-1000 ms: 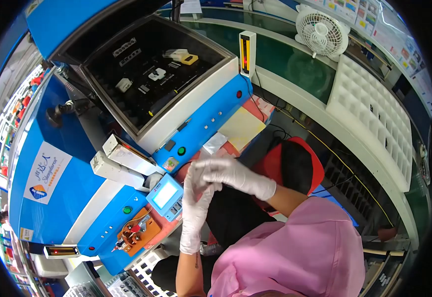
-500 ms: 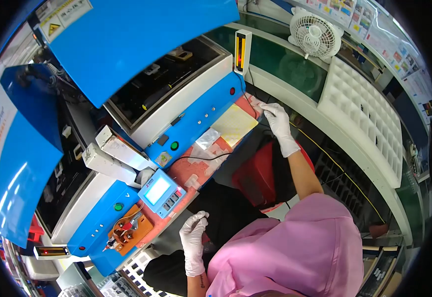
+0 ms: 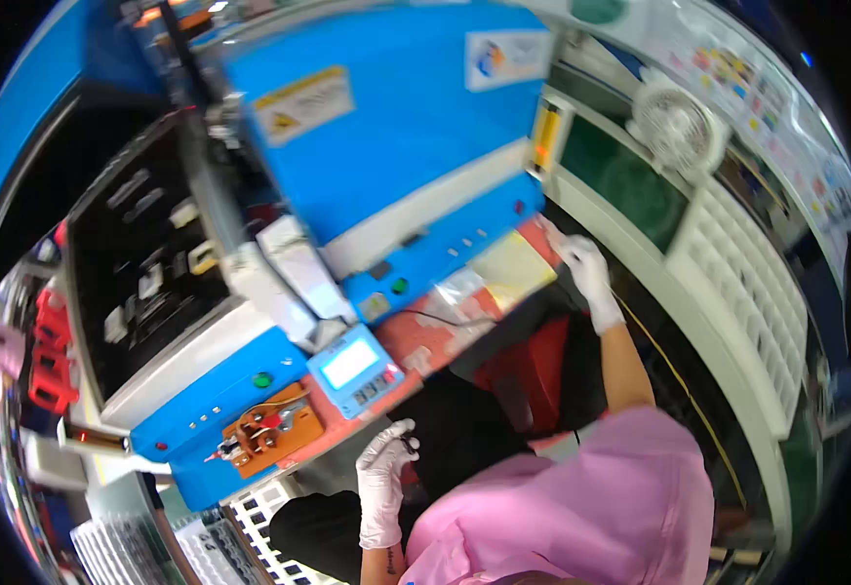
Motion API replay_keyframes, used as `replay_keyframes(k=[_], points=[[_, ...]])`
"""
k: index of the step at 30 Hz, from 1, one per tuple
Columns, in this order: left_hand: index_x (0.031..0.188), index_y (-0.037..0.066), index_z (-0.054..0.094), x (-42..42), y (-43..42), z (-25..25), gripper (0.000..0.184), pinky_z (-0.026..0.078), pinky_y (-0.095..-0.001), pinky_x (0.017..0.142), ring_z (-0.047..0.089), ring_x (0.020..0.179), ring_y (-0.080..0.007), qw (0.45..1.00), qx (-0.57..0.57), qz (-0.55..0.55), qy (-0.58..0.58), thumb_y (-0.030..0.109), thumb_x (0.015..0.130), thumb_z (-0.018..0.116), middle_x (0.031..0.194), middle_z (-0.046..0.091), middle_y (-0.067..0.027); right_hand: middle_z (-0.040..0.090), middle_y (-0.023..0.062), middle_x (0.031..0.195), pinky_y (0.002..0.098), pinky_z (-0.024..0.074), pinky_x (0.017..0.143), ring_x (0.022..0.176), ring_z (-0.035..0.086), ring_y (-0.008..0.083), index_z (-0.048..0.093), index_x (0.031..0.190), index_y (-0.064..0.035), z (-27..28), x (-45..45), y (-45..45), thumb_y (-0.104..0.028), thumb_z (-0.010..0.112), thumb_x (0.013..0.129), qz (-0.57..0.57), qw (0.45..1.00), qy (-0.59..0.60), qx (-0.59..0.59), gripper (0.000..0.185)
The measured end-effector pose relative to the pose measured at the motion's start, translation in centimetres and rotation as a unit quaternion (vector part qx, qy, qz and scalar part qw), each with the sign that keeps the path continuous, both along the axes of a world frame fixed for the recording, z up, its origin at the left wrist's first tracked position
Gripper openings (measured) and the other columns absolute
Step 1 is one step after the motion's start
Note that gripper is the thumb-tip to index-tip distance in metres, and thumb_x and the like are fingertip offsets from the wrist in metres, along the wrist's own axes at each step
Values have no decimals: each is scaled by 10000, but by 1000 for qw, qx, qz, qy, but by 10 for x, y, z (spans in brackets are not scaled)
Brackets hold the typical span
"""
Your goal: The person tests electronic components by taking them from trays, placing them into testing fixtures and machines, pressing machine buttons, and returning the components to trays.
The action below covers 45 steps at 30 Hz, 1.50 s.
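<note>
My left hand, in a white glove, is held low in front of my body. Its fingers curl together around something small and dark that I cannot make out. My gloved right hand reaches out to the far right end of the red work surface, beside a yellow sheet. Motion blur hides whether its fingers hold anything. A light-blue device with a lit screen sits between the hands and the machines. Left of it lies an orange fixture with red and metal parts.
A blue cover is down over the right machine. The left machine's dark bed is exposed, with small parts on it. White sensor posts stand between them. A fan and white compartment tray are at right; a red stool is below.
My hands have parted, the right going out to the surface's far end, the left dropping low. The right machine's cover has come down, and the left machine's bed is now exposed. The view has turned.
</note>
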State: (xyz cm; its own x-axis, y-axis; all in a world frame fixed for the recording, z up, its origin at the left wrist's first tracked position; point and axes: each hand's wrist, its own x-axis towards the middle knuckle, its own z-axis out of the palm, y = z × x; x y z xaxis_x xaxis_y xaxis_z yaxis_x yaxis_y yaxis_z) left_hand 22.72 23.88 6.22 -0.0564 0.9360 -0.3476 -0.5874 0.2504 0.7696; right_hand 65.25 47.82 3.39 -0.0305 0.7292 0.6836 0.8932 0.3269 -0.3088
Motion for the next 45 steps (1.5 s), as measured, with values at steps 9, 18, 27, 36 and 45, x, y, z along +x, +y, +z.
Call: replay_keyframes(k=[9,18,27,36,45], points=[[1167,-18,565,-43,-2,26,316,537,-286,762,634,891,-189,969,115,159,-149,38,857,597,1057,632,-125,642,98,981,301,483,847,923,609,191,646,868,1,62,-120,-35,86,619,786,136,917,375,-15,121],[1167,-48,552,-61,6,86,297,479,-235,760,574,862,-128,925,225,254,-172,103,912,572,1051,597,-82,639,105,1022,285,464,874,977,595,179,656,930,6,136,-340,-120,51,644,790,519,766,321,-201,148],[1168,-64,553,-59,-9,84,306,477,-230,732,565,804,-120,903,233,315,-177,111,918,573,974,613,-82,646,95,1032,299,453,887,1007,587,180,662,935,-5,137,-398,-159,34,633,809,610,702,287,-228,135],[1136,-59,565,-58,-6,78,269,472,-230,748,570,832,-110,894,247,328,-180,104,923,565,985,618,-70,616,82,1089,295,466,878,1036,573,184,659,951,-22,134,-397,-159,-23,630,844,625,686,264,-263,110],[1132,-49,559,-52,-2,72,264,479,-248,777,583,879,-111,887,250,347,-173,117,926,563,1014,618,-72,632,75,1035,282,472,841,978,585,167,672,919,-13,128,-401,-163,3,640,823,601,696,288,-268,102]])
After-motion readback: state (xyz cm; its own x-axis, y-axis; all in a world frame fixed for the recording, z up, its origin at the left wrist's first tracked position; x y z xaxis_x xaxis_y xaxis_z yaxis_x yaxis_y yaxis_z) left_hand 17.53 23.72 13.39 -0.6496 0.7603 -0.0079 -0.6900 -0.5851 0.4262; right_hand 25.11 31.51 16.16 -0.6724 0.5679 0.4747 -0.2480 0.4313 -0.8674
